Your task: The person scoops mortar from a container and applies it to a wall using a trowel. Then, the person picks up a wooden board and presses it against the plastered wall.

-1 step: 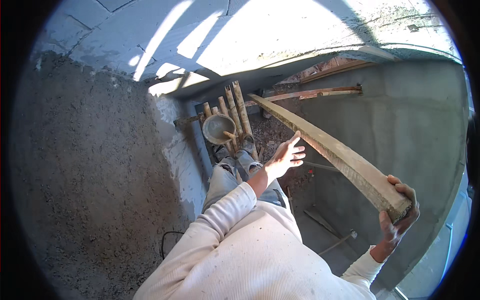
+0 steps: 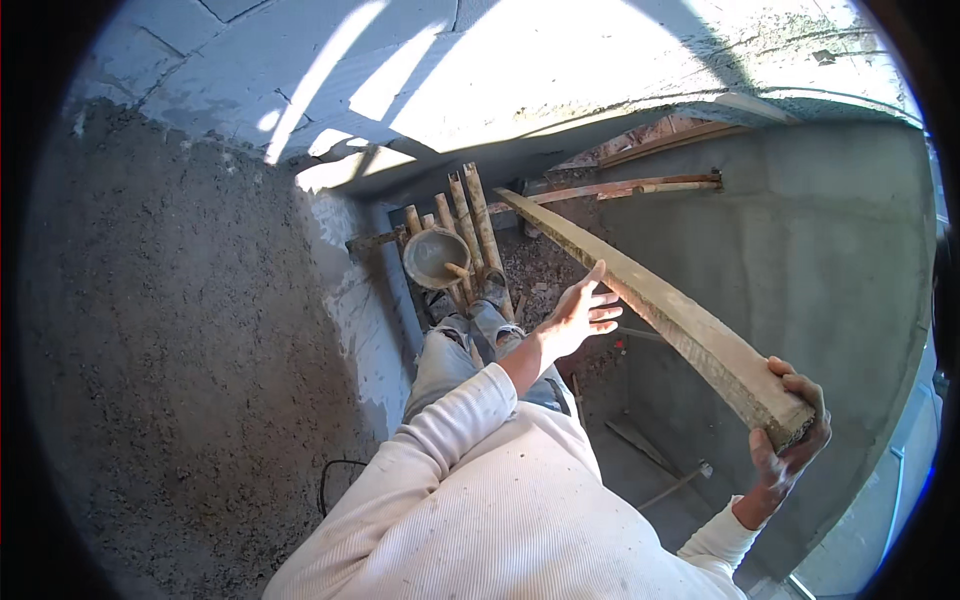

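A long, mortar-caked board [image 2: 670, 300] slants from the far middle to the near right. Its near end is in my right hand [image 2: 795, 430], fingers over the top edge and thumb below. My left hand [image 2: 585, 315] is open at the board's left side, fingers spread and thumb at the edge; whether it bears any weight I cannot tell. A round bucket [image 2: 435, 257] with greyish contents and a handle-like stick [image 2: 457, 269] in it stands beyond my feet, on a row of poles.
Several bamboo-like poles [image 2: 478, 215] lie under my feet as a narrow platform, with rubble ground below. Rough wet-looking plaster [image 2: 200, 330] covers the left wall; smooth grey plaster [image 2: 830, 230] covers the right one. A pale block wall [image 2: 250, 60] is ahead.
The board's near end and my right hand have shifted slightly left and down. My left hand has moved a little to the right along the board.
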{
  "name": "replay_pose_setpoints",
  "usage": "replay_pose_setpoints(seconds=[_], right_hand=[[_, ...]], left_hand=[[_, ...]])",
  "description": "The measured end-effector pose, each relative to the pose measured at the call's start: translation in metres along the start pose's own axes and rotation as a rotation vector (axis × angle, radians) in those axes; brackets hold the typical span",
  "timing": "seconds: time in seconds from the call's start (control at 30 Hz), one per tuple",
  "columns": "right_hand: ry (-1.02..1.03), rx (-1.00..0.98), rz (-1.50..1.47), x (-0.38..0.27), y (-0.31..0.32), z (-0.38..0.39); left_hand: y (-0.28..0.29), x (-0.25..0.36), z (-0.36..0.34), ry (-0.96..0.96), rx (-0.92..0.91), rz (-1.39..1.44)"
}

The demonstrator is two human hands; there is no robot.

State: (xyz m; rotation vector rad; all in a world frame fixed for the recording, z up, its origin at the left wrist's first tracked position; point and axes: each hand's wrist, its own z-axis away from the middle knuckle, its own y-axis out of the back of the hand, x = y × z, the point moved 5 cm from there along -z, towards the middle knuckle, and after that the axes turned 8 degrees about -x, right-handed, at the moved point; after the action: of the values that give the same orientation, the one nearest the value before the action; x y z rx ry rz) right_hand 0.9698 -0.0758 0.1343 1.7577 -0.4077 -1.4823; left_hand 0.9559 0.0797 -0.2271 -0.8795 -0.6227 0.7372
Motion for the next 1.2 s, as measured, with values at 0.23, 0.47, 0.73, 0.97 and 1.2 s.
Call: replay_pose_setpoints(seconds=[0.23, 0.47, 0.73, 0.97, 1.2], right_hand=[[-0.088, 0.052, -0.284, 0.009, -0.017, 0.048], [-0.339, -0.009, -0.558, 0.128, -0.116, 0.073], [-0.054, 0.286, -0.456, 0.091, -0.145, -0.020], [0.183, 0.250, -0.200, 0.081, -0.099, -0.082], [0.254, 0.378, 0.003, 0.028, -0.039, -0.149]], left_hand=[[-0.017, -0.017, -0.020, -0.144, 0.016, 0.039], [-0.061, 0.004, -0.005, -0.131, 0.052, 0.083], [-0.117, 0.044, 0.048, -0.127, 0.047, 0.105], [0.026, 0.050, 0.163, -0.307, 0.058, -0.544], [0.324, -0.251, 0.376, -0.488, 1.396, 0.368]])
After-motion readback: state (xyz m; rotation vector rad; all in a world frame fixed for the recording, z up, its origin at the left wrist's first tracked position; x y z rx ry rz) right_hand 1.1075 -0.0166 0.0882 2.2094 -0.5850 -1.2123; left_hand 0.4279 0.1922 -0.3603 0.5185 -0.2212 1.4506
